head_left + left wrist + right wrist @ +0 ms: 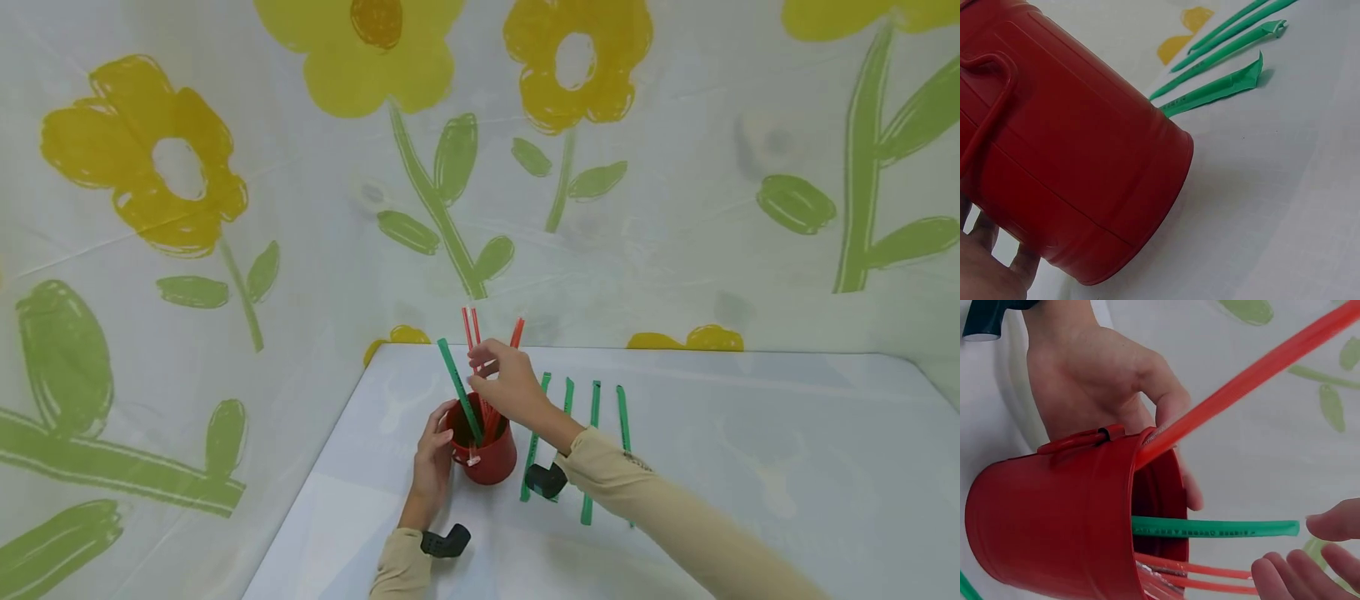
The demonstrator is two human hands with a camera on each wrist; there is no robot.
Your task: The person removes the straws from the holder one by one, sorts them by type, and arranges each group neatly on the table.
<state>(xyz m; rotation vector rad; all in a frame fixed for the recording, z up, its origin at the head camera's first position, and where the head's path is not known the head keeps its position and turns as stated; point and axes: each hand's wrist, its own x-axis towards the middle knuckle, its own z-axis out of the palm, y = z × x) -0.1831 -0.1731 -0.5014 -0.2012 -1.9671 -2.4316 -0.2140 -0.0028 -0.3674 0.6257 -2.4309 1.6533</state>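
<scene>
My left hand (431,458) grips the side of a small red bucket (491,462), with its fingers near the rim in the right wrist view. Inside the bucket lean a green wrapped straw (1216,527) and several red straws (1241,387) in clear wrappers. Over the bucket's mouth is my right hand (513,387), fingers loosely bent, thumb and fingertips apart. The tip of the green straw lies close by the gap between thumb and fingers in the right wrist view. Nothing is held in that hand.
Several green wrapped straws (592,450) lie in a row on the white table (750,467), right of the bucket. A cloth (675,250) printed with yellow flowers hangs behind the table. Each wrist wears a black camera (446,542).
</scene>
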